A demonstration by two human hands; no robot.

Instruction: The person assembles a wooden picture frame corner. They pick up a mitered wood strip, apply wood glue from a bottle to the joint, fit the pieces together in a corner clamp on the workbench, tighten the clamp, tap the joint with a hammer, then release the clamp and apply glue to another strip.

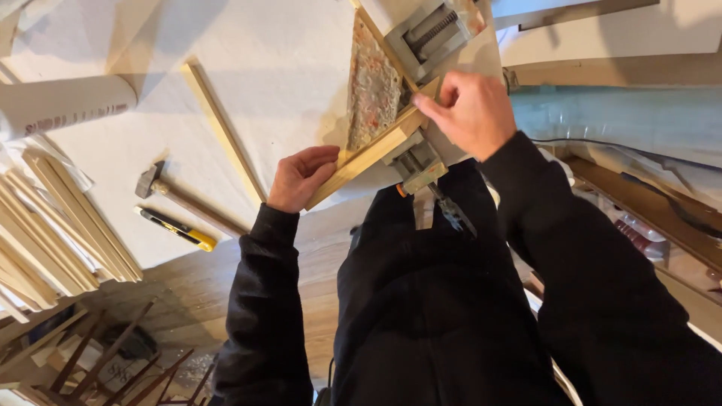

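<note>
My left hand (301, 177) grips the near end of a light wooden frame strip (367, 154) at the table's front edge. My right hand (470, 111) pinches the frame's corner where that strip meets a second strip (383, 45). The corner sits in a grey metal corner clamp (427, 34), whose lower jaw and screw handle (421, 169) hang over the table edge. Inside the frame lies a mottled, rust-coloured panel (372, 94).
On the white table sheet (286, 68) lie a loose wooden strip (222, 128), a hammer (177, 195), a yellow and black utility knife (177, 228) and a white tube (64, 105). A stack of wooden strips (56, 225) lies at left. Shelves (647, 218) stand at right.
</note>
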